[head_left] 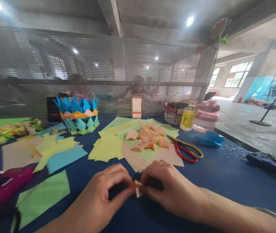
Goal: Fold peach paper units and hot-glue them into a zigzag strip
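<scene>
Between both hands, low over the dark blue table [201, 200], is a small folded piece of peach paper [138, 191]. My left hand [109, 187] pinches its left side between thumb and fingertips. From the other side my right hand [164, 181], with a ring on one finger, pinches the same piece. Most of the paper is hidden by the fingertips. Just beyond lie several folded peach paper pieces [150, 132] in a heap on flat peach paper sheets [174, 158] and pale green sheets [113, 123]. A stack of yellow paper [104, 149] lies left of them.
Scissors [188, 150] with red and yellow handles lie right of the heap. Behind stand a yellow-labelled bottle [188, 116], a pink bottle [206, 116] and a round basket [174, 113]. A blue-orange-green folded-paper ring [78, 116] stands back left. A perforated screen [118, 64] closes the table's far side.
</scene>
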Available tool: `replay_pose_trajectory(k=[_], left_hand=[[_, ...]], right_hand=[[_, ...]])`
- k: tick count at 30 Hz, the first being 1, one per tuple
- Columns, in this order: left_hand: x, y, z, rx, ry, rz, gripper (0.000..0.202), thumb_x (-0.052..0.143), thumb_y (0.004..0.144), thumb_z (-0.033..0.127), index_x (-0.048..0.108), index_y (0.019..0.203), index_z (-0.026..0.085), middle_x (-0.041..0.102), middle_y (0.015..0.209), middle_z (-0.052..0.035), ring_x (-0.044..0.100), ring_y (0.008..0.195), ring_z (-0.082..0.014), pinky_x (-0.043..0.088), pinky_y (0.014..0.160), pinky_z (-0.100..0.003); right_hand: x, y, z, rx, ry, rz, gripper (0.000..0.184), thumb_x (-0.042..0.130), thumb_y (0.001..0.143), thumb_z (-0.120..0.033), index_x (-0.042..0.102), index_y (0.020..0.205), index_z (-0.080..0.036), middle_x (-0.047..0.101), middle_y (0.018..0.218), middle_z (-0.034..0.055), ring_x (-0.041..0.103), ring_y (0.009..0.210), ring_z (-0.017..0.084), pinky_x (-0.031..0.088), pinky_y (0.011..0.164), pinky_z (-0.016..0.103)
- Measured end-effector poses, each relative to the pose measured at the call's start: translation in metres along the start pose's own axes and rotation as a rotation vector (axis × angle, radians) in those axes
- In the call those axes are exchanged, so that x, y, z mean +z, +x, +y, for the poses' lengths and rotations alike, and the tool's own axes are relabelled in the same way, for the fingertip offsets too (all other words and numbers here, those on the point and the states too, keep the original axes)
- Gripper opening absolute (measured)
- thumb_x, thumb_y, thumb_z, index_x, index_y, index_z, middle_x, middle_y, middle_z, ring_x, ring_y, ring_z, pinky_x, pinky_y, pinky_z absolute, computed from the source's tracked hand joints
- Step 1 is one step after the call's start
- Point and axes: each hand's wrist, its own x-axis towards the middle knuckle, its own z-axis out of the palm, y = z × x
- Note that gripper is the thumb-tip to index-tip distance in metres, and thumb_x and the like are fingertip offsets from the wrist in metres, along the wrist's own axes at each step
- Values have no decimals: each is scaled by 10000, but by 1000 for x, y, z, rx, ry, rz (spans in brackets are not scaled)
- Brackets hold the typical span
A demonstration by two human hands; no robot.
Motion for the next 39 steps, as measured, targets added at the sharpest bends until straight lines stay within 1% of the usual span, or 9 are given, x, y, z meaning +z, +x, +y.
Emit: replay_pose_trajectory(k=[5, 10, 14, 18, 20, 25, 27, 31, 39], left_hand=[[2, -2, -4, 48, 95, 10, 174, 546, 908, 217, 591, 739, 212, 619, 778, 20, 577, 769, -142, 427, 686, -247], [2, -3, -6, 70, 127, 15, 202, 522, 918, 206, 593, 729, 211, 617, 753, 21, 571, 751, -144, 416, 683, -260], [2, -3, -6, 61, 118, 11, 198, 535, 910, 220, 605, 725, 220, 627, 744, 23, 580, 742, -148, 414, 693, -267], [2, -3, -4, 26, 86, 23, 202, 552, 893, 238, 587, 695, 214, 628, 731, 23, 583, 739, -147, 422, 682, -256], [3, -3, -3, -3, 73, 6, 203, 558, 890, 244, 587, 692, 212, 627, 731, 27, 583, 739, -142, 423, 674, -248], [2, -1, -4, -34, 64, -17, 183, 574, 873, 211, 593, 691, 205, 622, 730, 37, 580, 735, -132, 420, 684, -246], [1, -1, -4, -33, 67, -18, 177, 576, 875, 211, 596, 699, 206, 621, 737, 37, 581, 747, -133, 422, 691, -247], [1, -1, -4, -28, 70, -21, 197, 566, 898, 247, 591, 707, 208, 621, 747, 36, 581, 754, -135, 422, 696, -251], [1, -3, -7, 17, 148, -7, 183, 560, 895, 203, 578, 712, 207, 606, 737, 40, 565, 743, -142, 388, 711, -275]], right_hand=[[0, -1, 0, -31, -36, 4, 88, 710, 785, -142, 663, 718, -175, 634, 696, -8, 570, 691, 121, 417, 679, 223], [-1, -1, 2, -52, -29, -44, 99, 683, 787, -99, 671, 717, -168, 621, 673, -12, 567, 706, 118, 406, 692, 219], [-3, 0, -1, -34, -34, -85, 55, 703, 770, -170, 649, 771, -167, 623, 717, -10, 556, 708, 126, 403, 694, 236], [-3, -1, -8, 26, -82, -109, 368, 830, 611, -300, 606, 882, -191, 616, 805, -13, 537, 715, 143, 399, 700, 261], [-2, -1, -9, 49, -118, -91, 404, 831, 595, -301, 592, 904, -197, 605, 816, -9, 528, 717, 152, 394, 696, 269], [3, -3, -8, -60, -118, -50, 137, 642, 752, -155, 562, 860, -178, 584, 754, -7, 512, 682, 134, 381, 682, 263], [2, -3, -8, -90, -131, -35, 100, 591, 784, -135, 568, 876, -168, 595, 763, 4, 521, 687, 134, 382, 685, 267], [0, -4, -9, -113, -137, -46, 77, 537, 863, -178, 601, 897, -153, 637, 779, 33, 560, 716, 151, 391, 698, 282], [2, 0, -2, -238, -204, -44, 206, 468, 950, -197, 650, 874, -139, 677, 765, 51, 575, 737, 162, 400, 718, 294]])
